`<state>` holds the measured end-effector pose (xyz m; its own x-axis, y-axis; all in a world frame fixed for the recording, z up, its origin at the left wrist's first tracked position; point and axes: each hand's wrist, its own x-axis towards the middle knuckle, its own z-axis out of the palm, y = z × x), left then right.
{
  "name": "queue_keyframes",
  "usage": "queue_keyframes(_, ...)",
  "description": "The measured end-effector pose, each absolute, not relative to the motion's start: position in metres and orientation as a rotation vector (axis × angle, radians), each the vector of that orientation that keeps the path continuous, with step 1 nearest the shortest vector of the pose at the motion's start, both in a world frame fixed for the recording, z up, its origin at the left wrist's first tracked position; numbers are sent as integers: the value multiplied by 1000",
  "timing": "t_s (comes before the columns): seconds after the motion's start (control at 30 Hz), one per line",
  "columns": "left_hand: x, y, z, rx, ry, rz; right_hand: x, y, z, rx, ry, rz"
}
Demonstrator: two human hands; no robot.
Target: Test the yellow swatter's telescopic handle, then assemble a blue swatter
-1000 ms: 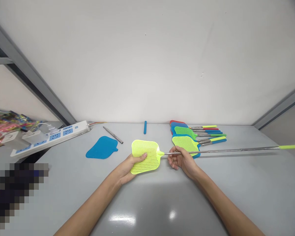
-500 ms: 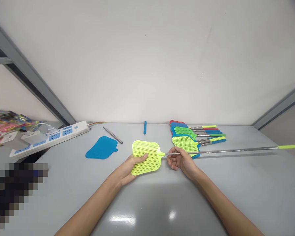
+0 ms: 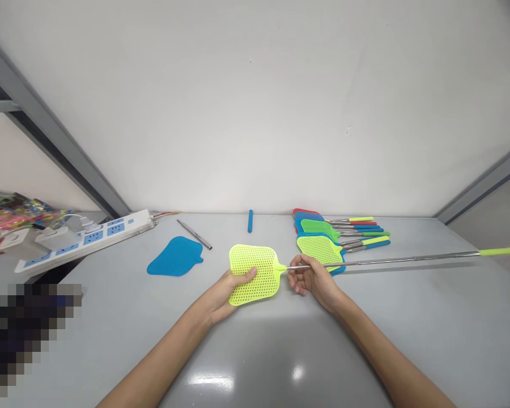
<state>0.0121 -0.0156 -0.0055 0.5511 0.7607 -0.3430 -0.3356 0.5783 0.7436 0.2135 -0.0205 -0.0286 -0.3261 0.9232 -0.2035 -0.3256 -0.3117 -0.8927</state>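
Observation:
A yellow-green fly swatter (image 3: pixel 261 272) with a perforated head lies across in front of me, its thin metal rod stretched far to the right and ending in a yellow-green grip (image 3: pixel 499 251). My left hand (image 3: pixel 227 294) is closed on the head, thumb on top and the other fingers hidden beneath. Just past the neck, my right hand (image 3: pixel 308 276) pinches the rod between thumb and fingers. To the left lie a blue swatter head (image 3: pixel 176 258) and a collapsed metal rod (image 3: pixel 194 234). A blue grip tube (image 3: pixel 250 221) rests near the wall.
Several finished-looking swatters in mixed colours, such as a green one (image 3: pixel 318 228), are piled at the back right, partly behind my right hand. A white power strip (image 3: pixel 104 235) with plugs sits at the left, beside shiny colourful packaging (image 3: pixel 12 215). A wall closes off the table's back.
Almost nothing differs. The swatter head and my left hand have shifted very slightly to the right; both hands keep their hold.

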Motion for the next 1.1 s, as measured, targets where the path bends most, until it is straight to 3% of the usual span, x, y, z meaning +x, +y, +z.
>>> queue_keyframes(1.1, 17, -19, -6, 666, 693, 704, 211, -23, -34, -933, -1003, 1802)
